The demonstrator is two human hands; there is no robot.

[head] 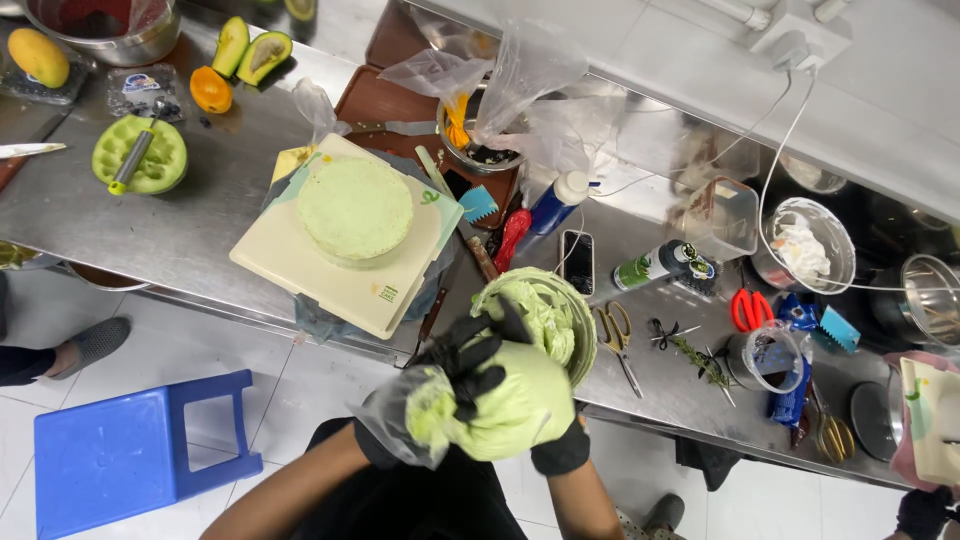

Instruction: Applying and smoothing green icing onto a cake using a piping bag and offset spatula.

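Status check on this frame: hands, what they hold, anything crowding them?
Left hand and right hand, black-gloved, both in a closed grip on the green-cream piping bag. Cream bowl just beyond the hands. Green cake on its board, untouched, clear of hands.

The cake (pixel 355 208) lies on the board (pixel 300 262) on the table (pixel 190 225); the bowl (pixel 578 310) is right of it; the stool (pixel 140 455) stands on the floor (pixel 300 390).

This is a working kitchen, likely a bakery. A steel counter (pixel 190 230) holds a frosted cake (pixel 355 210), cream bowl (pixel 545 315), and avocados (pixel 250 50).
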